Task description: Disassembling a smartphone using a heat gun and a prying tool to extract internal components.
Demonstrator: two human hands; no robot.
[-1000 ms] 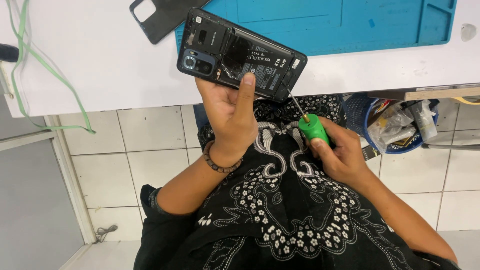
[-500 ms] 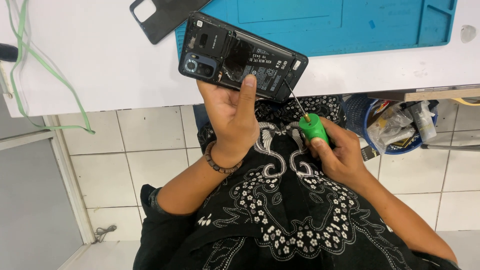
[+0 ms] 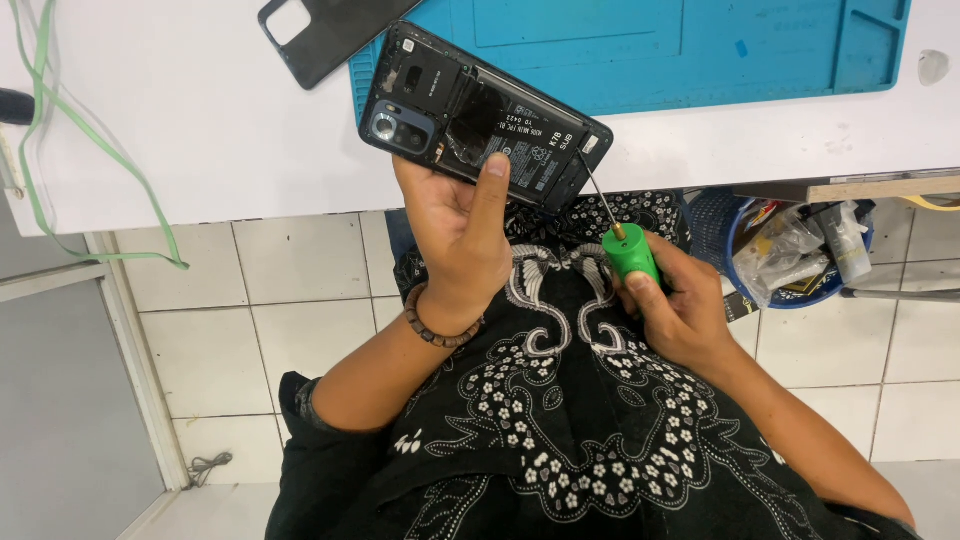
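Our left hand (image 3: 455, 240) clamps the rigid, fragile opened phone (image 3: 480, 120) by its edges; our right hand (image 3: 675, 310) grips the screwdriver (image 3: 625, 250).

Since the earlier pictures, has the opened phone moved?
No. The opened phone lies as before over the blue mat's near corner; the left hand holds it, the screwdriver tip at its end.

The setting is a phone repair workshop. A white bench (image 3: 200, 130) carries a blue repair mat (image 3: 700, 50) and a detached phone back cover (image 3: 320, 35). An opened phone (image 3: 480, 120) and a green-handled screwdriver (image 3: 625, 250) are in use above a tiled floor (image 3: 250, 300).
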